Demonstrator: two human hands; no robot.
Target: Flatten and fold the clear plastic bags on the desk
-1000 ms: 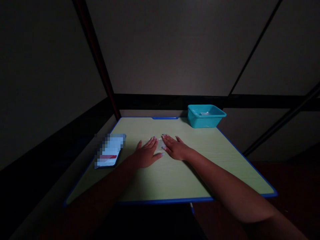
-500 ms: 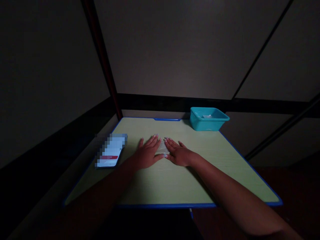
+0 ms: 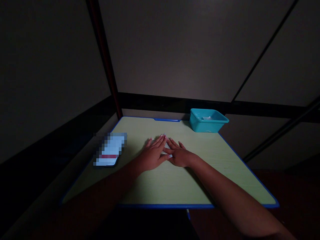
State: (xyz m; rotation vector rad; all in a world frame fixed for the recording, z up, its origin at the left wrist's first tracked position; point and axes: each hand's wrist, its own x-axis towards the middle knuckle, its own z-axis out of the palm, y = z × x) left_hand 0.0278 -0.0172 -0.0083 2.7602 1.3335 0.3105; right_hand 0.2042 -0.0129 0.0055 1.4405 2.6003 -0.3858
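On the pale tabletop (image 3: 170, 186) lies a thin, whitish, see-through item (image 3: 166, 147), mostly covered by my hands; what it is I cannot make out. My left hand (image 3: 154, 155) rests flat on it with fingers stretched forward, its fingertips close to those of the other hand. My right hand (image 3: 179, 154) lies flat at the item's right side, fingers spread. The two thumbs meet near the item's lower edge. Neither hand is closed round anything.
A phone (image 3: 110, 150) with a lit, blurred screen lies at the table's left edge. At the back right corner stands a turquoise basket (image 3: 206, 126) with something pale inside. Blue trim edges the table, and walls rise behind and to the left.
My left hand has slid slightly right and forward, nearer my right hand. One finger of my right hand has moved apart from the others. Part of the whitish item now shows behind my left fingers.
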